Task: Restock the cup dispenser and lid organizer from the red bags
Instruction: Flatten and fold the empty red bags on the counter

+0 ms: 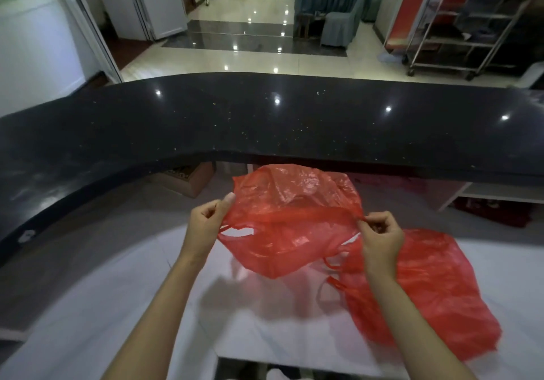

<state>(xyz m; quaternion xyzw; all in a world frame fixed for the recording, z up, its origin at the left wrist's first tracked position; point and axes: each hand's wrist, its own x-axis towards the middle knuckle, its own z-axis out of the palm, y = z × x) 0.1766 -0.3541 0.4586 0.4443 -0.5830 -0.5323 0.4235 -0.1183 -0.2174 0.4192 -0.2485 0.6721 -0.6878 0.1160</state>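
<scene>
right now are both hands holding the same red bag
Yes, the left hand and right hand each pinch an edge of the raised red bag.

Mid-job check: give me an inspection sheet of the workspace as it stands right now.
Surface: white lower counter behind a curved black countertop that carries pale specks.
Job's things: one red bag held up and stretched open; a second red bag lying on the white counter. Cup dispenser and lid organizer: nothing seen.
Clutter: cardboard box under the black countertop.
Grippers: left hand pinches the held bag's left edge; right hand pinches its right edge.
Cables: nothing seen.
Surroundings: glossy tiled floor, metal trolley far right, draped table beyond.
</scene>
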